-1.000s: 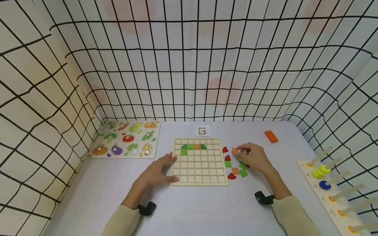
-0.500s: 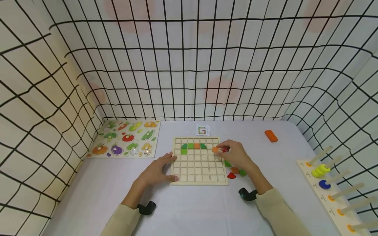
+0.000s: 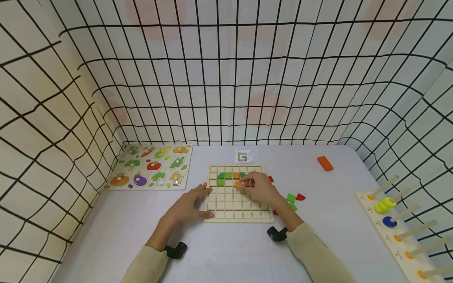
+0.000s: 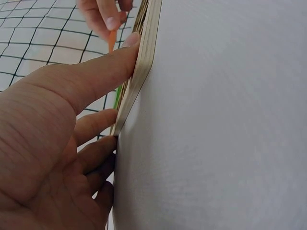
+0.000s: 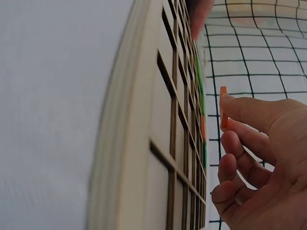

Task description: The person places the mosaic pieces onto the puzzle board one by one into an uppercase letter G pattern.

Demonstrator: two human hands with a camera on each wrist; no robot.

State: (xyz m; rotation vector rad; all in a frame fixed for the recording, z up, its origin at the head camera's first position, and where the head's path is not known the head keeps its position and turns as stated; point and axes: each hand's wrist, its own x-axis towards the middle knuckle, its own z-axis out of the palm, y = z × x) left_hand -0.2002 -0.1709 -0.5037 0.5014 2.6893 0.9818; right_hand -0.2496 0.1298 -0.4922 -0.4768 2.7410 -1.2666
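A pale wooden grid board (image 3: 233, 215) lies mid-table. In its upper rows sit green squares (image 3: 221, 182), an orange square (image 3: 236, 175) and dark green rounded pieces (image 3: 221, 175). My right hand (image 3: 262, 189) pinches another orange square tile (image 3: 238, 184) between thumb and finger, above the board; in the right wrist view that tile (image 5: 224, 108) is on edge, apart from the grid. My left hand (image 3: 189, 204) rests against the board's left edge, with thumb and fingers spread; in the left wrist view the thumb (image 4: 103, 72) touches the wooden rim.
Loose green tiles (image 3: 291, 197) and red pieces (image 3: 300, 197) lie right of the board, partly behind my right arm. A pattern card (image 3: 243, 156) is behind it. Around are a vegetable puzzle (image 3: 148, 167), an orange block (image 3: 325, 163), a peg board (image 3: 393, 239) and black netting (image 3: 226, 82).
My right hand has carried the orange tile leftward from the loose pieces to above the board's middle columns. The left hand stays at the board's edge.
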